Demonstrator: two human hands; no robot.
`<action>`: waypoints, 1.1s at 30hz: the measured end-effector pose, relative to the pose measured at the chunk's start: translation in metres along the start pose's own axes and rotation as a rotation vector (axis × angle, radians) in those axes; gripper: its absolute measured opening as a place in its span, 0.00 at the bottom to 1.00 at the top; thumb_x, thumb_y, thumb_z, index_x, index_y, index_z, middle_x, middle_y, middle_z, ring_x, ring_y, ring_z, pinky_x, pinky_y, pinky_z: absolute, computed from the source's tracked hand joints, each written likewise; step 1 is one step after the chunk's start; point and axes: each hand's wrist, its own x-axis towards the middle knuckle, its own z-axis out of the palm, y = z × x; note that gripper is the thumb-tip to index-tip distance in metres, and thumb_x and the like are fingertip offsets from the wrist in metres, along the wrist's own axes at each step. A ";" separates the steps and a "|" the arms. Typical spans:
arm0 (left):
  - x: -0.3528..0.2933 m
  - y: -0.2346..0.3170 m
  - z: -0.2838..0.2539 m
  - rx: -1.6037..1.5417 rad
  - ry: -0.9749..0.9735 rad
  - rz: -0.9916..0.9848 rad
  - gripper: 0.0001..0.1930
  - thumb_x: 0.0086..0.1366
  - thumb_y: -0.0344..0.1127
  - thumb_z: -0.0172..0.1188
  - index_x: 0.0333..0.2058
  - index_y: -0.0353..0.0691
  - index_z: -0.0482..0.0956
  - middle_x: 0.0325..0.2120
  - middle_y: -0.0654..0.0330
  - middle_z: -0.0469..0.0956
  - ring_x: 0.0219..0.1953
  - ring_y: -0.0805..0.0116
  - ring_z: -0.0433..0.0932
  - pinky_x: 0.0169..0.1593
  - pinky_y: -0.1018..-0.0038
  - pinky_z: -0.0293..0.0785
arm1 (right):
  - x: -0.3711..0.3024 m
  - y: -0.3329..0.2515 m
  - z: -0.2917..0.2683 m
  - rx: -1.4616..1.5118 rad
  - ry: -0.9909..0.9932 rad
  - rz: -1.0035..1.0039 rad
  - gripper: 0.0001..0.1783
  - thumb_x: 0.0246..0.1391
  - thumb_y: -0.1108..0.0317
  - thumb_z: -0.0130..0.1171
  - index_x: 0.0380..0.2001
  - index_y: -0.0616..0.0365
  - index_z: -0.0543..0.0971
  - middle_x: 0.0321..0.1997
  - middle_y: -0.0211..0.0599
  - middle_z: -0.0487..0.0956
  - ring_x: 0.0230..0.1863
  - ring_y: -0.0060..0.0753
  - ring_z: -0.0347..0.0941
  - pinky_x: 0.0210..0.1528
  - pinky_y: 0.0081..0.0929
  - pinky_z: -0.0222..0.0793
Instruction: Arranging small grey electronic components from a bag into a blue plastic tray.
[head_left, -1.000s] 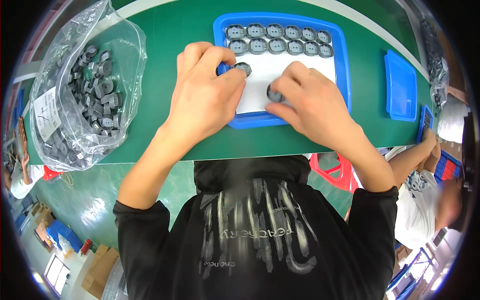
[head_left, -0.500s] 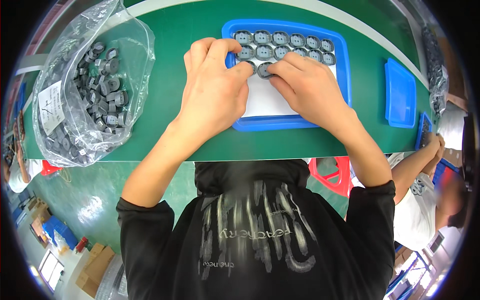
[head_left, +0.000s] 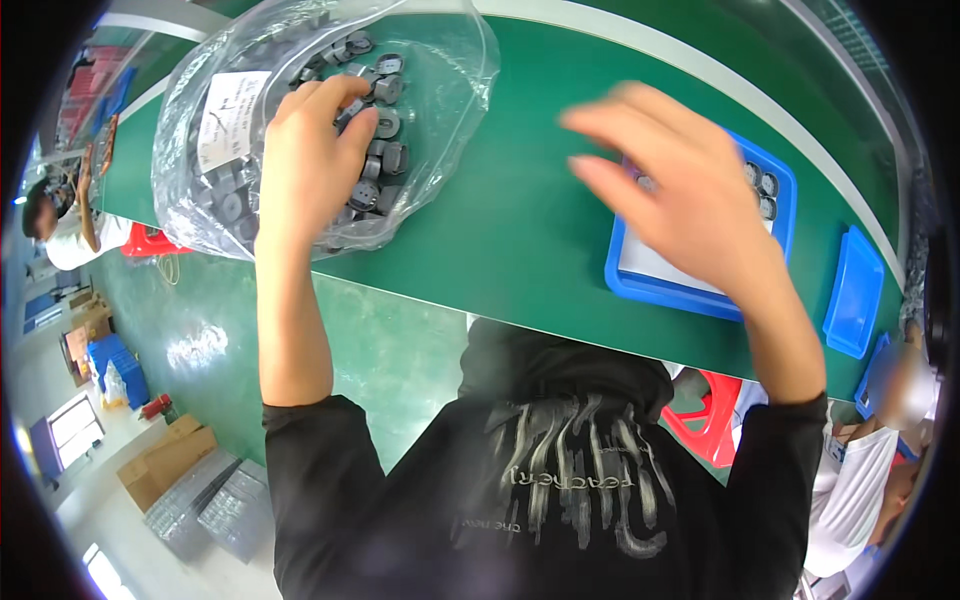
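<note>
My left hand (head_left: 312,150) is inside the mouth of a clear plastic bag (head_left: 455,150). Its thumb and fingers are curved and apart among small grey round plastic parts (head_left: 386,125); one part shows between them, but a firm grip on it is not visible. Smeared by motion, my right hand (head_left: 680,185) hovers over a blue tray (head_left: 665,290), with thumb and fingers apart and nothing seen between them. Several grey parts (head_left: 768,185) stand in the tray on a white lining; my right hand hides most of them.
The green table (head_left: 530,210) has its front edge close to my body. Another blue tray (head_left: 855,290) lies to the right. A person in white (head_left: 850,490) sits at far right and another person (head_left: 70,235) at far left. A red stool (head_left: 712,420) stands below the table.
My left hand has gone from the tray to the bag on the left. My right hand has let go of a grey part and lifted, its fingers spreading. The view has swung left.
</note>
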 end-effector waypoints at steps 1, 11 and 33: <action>0.003 -0.001 -0.006 0.061 -0.051 0.019 0.13 0.61 0.32 0.67 0.43 0.34 0.82 0.36 0.49 0.82 0.44 0.48 0.78 0.49 0.58 0.75 | 0.028 -0.002 0.016 0.015 0.007 -0.125 0.15 0.55 0.73 0.65 0.47 0.57 0.80 0.41 0.40 0.80 0.40 0.46 0.79 0.41 0.39 0.75; -0.003 -0.017 -0.018 -0.109 -0.029 -0.050 0.14 0.57 0.23 0.59 0.43 0.35 0.82 0.37 0.48 0.82 0.39 0.52 0.83 0.45 0.64 0.78 | 0.142 0.012 0.120 0.004 -0.318 -0.156 0.12 0.52 0.72 0.61 0.41 0.58 0.78 0.41 0.42 0.81 0.43 0.49 0.79 0.41 0.45 0.76; -0.047 0.087 0.079 -0.560 -0.175 0.346 0.09 0.60 0.25 0.68 0.39 0.38 0.83 0.38 0.56 0.82 0.40 0.60 0.81 0.46 0.70 0.77 | -0.142 0.030 -0.027 0.058 -0.081 0.234 0.16 0.49 0.78 0.69 0.43 0.59 0.81 0.49 0.39 0.76 0.41 0.37 0.76 0.41 0.30 0.75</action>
